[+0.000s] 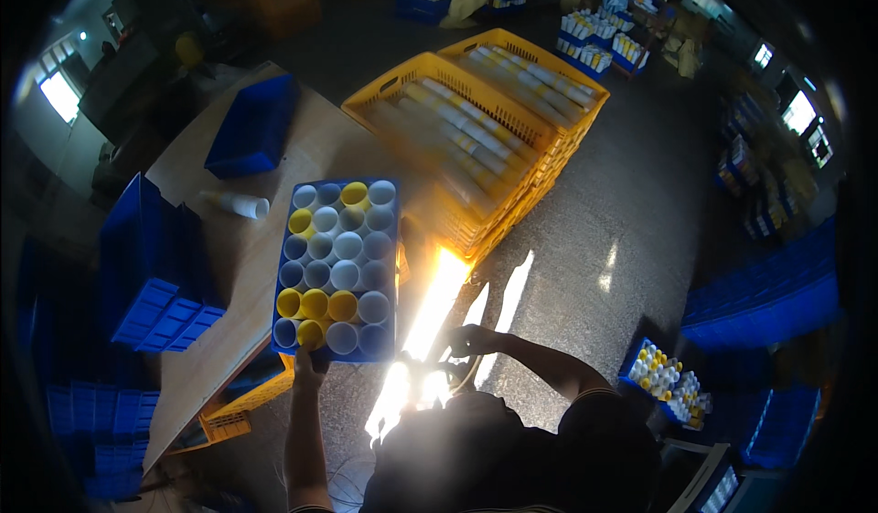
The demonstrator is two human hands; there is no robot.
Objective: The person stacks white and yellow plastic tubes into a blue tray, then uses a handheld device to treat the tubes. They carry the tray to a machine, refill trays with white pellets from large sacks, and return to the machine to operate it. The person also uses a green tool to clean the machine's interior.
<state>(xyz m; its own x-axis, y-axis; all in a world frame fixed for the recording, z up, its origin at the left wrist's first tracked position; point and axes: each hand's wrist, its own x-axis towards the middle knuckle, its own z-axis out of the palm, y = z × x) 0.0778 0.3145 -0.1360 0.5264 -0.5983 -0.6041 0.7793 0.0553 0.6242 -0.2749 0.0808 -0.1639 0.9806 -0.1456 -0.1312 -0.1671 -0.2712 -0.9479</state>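
The left hand [310, 364] grips the lower rim of a blue plastic crate [361, 358], its thumb side up against the bottom row of tubes. The crate sits left of the centre of the frame, packed with round tubes [347, 245] standing open end up in six rows of four. Most are white or pale; six are yellow [315, 304] — three side by side in the fifth row, one just below them, two near the top. Its lower end reaches past the edge of the wooden tabletop [229, 280]; whether it is lifted or resting there, I cannot tell.

The right hand [471, 340], right of the crate and apart from it, is loosely curled beside a glaring strip of sunlight; whether its fingers hold anything is too dark to tell.

One loose white tube [249, 206] lies on its side on the tabletop, left of the crate. A second blue crate [251, 127] rests farther up, in the upper left, and a stack of blue crates [151, 316] stands at the left. At upper centre, two yellow perforated crates [489, 100] top adjoining stacks, filled with white-and-yellow tubes [462, 124] laid flat. On the grey floor [604, 211] — toward the lower right — another blue crate holds short white and yellow tubes [666, 378].
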